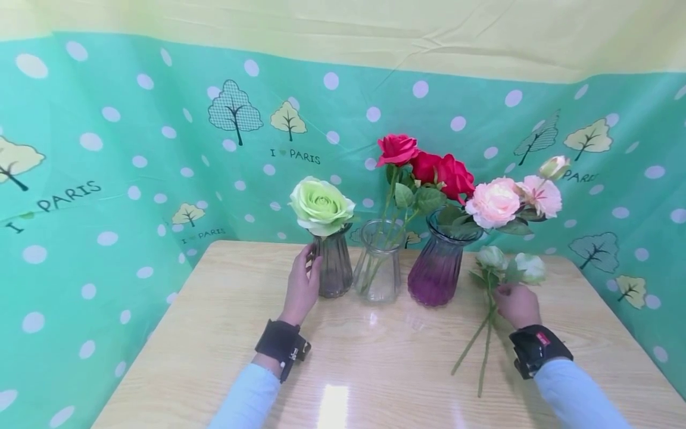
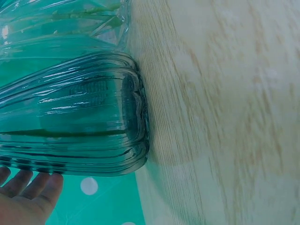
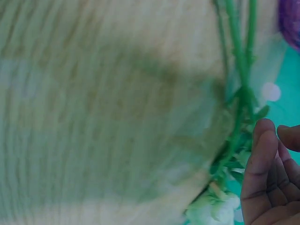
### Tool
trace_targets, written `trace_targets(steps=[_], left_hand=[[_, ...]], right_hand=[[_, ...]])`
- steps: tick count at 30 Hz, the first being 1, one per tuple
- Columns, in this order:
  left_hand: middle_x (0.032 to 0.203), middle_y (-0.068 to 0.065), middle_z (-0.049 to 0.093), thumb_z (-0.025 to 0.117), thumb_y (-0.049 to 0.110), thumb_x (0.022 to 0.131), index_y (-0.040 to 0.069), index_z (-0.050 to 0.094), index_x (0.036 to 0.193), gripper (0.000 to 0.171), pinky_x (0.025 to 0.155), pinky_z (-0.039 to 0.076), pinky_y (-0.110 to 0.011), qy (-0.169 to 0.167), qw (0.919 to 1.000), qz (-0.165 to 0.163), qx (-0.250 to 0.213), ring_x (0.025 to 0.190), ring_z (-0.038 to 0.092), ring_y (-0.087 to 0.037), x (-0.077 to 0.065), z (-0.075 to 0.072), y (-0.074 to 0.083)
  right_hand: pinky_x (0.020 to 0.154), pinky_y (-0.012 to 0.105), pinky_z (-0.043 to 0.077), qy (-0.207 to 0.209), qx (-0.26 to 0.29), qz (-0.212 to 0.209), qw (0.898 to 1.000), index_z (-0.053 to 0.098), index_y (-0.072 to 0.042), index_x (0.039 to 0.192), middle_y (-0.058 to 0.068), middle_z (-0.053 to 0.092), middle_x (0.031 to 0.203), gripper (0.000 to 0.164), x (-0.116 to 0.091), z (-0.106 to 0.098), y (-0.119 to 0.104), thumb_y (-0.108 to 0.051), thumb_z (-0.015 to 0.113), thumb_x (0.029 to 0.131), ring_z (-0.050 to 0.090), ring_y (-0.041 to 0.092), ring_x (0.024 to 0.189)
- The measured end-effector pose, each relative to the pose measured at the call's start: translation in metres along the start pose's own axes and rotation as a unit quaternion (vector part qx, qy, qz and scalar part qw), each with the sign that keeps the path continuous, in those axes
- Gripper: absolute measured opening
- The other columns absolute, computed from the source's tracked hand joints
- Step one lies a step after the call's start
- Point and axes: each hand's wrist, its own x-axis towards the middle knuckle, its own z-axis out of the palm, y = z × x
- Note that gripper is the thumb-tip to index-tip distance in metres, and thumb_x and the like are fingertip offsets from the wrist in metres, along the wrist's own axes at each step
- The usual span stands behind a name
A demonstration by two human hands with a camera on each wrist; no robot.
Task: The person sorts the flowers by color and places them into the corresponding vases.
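Note:
My left hand is at the left side of a grey ribbed glass vase, its fingertips at or very near the glass. A large pale green rose stands in that vase; its stem shows through the glass in the left wrist view. My right hand is beside two whitish-green flowers with crossing green stems, low over the table. The right wrist view shows thumb and forefinger bent toward each other with a small gap; the stems pass beside the fingertips.
A clear glass vase with a red rose stands in the middle. Right of it, a purple-bottomed vase holds red roses and pink flowers. A green dotted cloth hangs behind the wooden table.

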Motion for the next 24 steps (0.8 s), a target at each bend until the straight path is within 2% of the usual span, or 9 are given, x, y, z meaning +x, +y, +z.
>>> trace_targets(steps=[7,12,16,21,24], left_hand=[[0.142,-0.017,0.041,0.040,0.029,0.100,0.004,0.033,0.142,0.049,0.103,0.045,-0.044,0.001,1.0000,0.001,-0.002,0.128,0.044,-0.031,0.001,0.003,-0.001],[0.142,-0.018,0.041,0.040,0.030,0.100,0.003,0.033,0.142,0.050,0.103,0.045,-0.044,-0.001,1.0000,0.004,-0.001,0.129,0.044,-0.033,0.002,0.005,0.000],[0.142,-0.018,0.040,0.040,0.031,0.100,0.003,0.033,0.142,0.051,0.103,0.045,-0.044,0.000,1.0000,0.000,0.003,0.129,0.044,-0.032,0.001,0.004,0.001],[0.142,-0.018,0.040,0.040,0.032,0.100,0.003,0.033,0.142,0.052,0.103,0.046,-0.044,0.001,1.0000,0.003,0.006,0.129,0.044,-0.032,0.001,0.003,0.000],[0.142,-0.017,0.040,0.040,0.031,0.100,0.003,0.033,0.142,0.051,0.103,0.046,-0.043,0.001,1.0000,0.000,0.006,0.129,0.044,-0.031,0.001,0.002,-0.001]], right_hand=[[0.054,0.030,0.046,-0.003,-0.022,0.031,0.999,0.059,0.015,0.102,0.019,0.065,0.075,0.035,0.011,0.007,0.009,-0.017,0.049,0.092,0.060,0.024,0.064],[0.052,0.031,0.044,0.015,-0.042,0.020,0.999,0.066,0.007,0.081,0.013,0.064,0.065,0.031,0.016,0.008,0.012,-0.019,0.052,0.089,0.058,0.025,0.062],[0.050,0.029,0.041,0.000,-0.042,0.025,0.999,0.062,0.001,0.068,0.008,0.060,0.061,0.033,0.017,0.009,0.011,-0.022,0.051,0.089,0.056,0.024,0.060],[0.054,0.036,0.046,-0.001,-0.053,0.025,0.998,0.059,0.002,0.067,0.020,0.061,0.071,0.030,0.019,0.008,0.009,-0.020,0.051,0.086,0.058,0.031,0.066],[0.053,0.034,0.046,0.003,-0.040,0.020,0.999,0.056,-0.002,0.061,0.014,0.059,0.062,0.030,0.020,0.006,0.011,-0.020,0.052,0.084,0.057,0.027,0.059]])
